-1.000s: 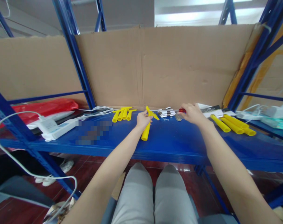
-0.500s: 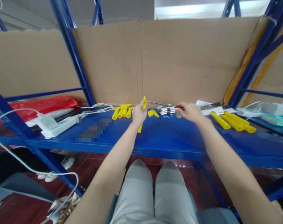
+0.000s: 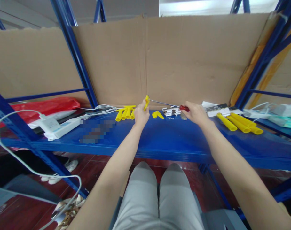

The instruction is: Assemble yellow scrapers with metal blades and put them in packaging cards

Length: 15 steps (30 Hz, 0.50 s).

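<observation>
My left hand [image 3: 142, 115] is closed around a yellow plastic T-shaped handle [image 3: 146, 101], whose top sticks out above my fingers. Its lower part is hidden by the hand. In my right hand [image 3: 195, 111] is a screwdriver [image 3: 165, 103] with a red grip, held level and pointing left. The shaft's tip meets the head of the yellow handle; the exact contact is too small to make out. Between my hands lie small yellow pieces [image 3: 157, 114], tiny metal bits [image 3: 170, 118] and a stack of small white-and-brown packets [image 3: 171, 111].
Several finished-looking yellow T-shaped pieces [image 3: 126, 113] lie left of my left hand. Several yellow tubes [image 3: 242, 124] and a black-and-white box [image 3: 217, 110] are at right. A white power strip [image 3: 64, 129] with cables sits left on the blue shelf [image 3: 174, 137]. Cardboard [image 3: 184, 60] stands behind.
The yellow handle has tilted and shifted slightly left and up in my left hand; its lower end no longer shows below the hand. The screwdriver has followed, still touching its head.
</observation>
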### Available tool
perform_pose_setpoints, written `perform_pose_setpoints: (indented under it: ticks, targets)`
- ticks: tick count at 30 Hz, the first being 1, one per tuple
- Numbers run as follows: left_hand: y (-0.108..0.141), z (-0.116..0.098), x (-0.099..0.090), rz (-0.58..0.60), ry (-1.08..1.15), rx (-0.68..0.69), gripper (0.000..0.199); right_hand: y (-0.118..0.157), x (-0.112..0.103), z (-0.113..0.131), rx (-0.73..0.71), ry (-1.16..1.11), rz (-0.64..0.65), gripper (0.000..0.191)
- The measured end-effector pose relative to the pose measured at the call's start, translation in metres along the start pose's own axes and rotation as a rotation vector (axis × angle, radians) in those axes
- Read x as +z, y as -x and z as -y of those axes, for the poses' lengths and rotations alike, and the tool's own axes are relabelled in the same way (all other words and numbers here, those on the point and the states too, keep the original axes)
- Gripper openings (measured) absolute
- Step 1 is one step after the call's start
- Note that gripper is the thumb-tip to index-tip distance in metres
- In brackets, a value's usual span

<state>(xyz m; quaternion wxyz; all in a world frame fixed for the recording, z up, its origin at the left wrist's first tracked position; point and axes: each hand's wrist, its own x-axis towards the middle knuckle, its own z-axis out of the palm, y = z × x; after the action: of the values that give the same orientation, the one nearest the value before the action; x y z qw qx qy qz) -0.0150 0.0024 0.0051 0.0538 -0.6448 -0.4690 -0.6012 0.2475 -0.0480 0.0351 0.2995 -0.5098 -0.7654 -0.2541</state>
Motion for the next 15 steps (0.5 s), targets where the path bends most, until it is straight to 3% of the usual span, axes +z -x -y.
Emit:
perform_pose_setpoints:
  ticks: [6,15]
  targets:
    - [-0.0008,0.001,-0.0003,-0.016,0.043,-0.031,0.044,-0.0001,-0.0024,0.0018,-0.038,0.002,0.021,0.03]
    - [-0.0001,-0.0028,-0.0011,0.006,0.056,-0.076,0.045,-0.0009,-0.002,0.0052,-0.003,0.06,0.021,0.026]
